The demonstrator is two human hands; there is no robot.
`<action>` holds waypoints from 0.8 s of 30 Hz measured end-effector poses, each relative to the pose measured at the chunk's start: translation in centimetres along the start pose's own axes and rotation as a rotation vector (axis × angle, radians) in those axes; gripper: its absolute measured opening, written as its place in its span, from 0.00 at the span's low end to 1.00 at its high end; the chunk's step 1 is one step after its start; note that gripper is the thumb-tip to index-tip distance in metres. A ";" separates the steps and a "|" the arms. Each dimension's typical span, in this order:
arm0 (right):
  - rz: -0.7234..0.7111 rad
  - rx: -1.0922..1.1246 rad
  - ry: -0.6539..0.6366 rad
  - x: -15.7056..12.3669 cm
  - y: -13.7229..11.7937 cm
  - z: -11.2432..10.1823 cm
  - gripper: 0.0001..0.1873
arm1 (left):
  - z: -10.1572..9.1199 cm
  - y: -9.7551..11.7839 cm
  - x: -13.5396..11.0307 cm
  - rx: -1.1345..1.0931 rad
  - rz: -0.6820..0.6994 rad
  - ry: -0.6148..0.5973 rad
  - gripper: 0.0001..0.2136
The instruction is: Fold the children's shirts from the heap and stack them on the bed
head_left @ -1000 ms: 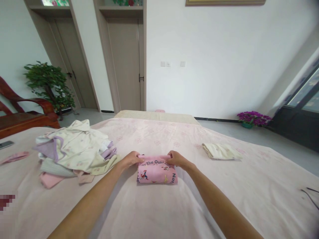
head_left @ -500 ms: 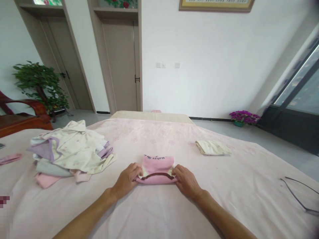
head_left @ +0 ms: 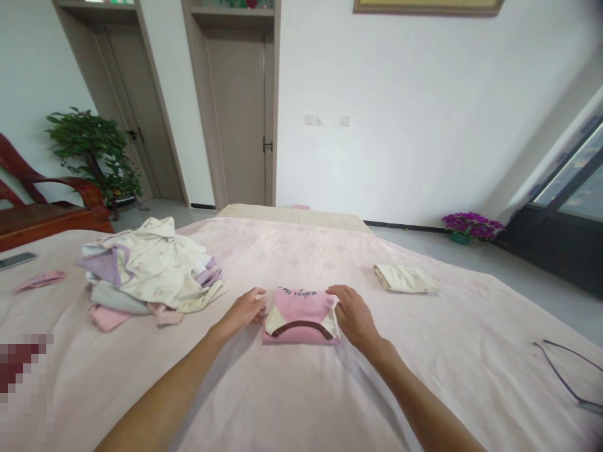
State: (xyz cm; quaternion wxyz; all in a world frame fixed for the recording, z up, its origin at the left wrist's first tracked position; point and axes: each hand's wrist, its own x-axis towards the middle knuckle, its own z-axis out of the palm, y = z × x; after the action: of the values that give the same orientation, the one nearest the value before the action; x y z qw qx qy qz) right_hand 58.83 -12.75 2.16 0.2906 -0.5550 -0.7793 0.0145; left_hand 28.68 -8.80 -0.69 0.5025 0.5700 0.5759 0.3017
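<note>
In the middle of the bed lies a small pink shirt (head_left: 304, 307), folded into a flat rectangle with cream corners, a brown neckline and dark lettering along its far edge. Just off its left side is my left hand (head_left: 249, 307), fingers loosely bent and holding nothing. At the upper right corner of the shirt, my right hand (head_left: 351, 311) reaches in with its fingers stretched out over the edge; it does not grip the cloth. Whether those fingertips press on the shirt is hard to tell.
A heap of loose clothes (head_left: 151, 270) lies to the left, with a pink strip of cloth (head_left: 41, 280) and a phone (head_left: 17, 260) beyond. A folded cream garment (head_left: 406, 279) rests to the right. Glasses (head_left: 565, 380) lie near the right edge of the pink bedsheet (head_left: 452, 364).
Both hands have let go of the shirt's near edge and moved slightly away and outward. The shirt's rolled near part now lies flatter. The view has turned a little left.
</note>
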 end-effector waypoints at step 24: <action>-0.263 -0.163 -0.335 1.7 -9.2 6.0 0.10 | -0.9 -1.7 -2.4 0.544 0.068 0.034 0.14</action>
State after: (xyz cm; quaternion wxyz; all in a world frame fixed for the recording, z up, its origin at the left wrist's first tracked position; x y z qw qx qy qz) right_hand 47.80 -12.95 1.13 0.1108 -0.4600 -0.8810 0.0052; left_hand 26.87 -11.23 -1.39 0.3108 0.6977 0.6247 0.1624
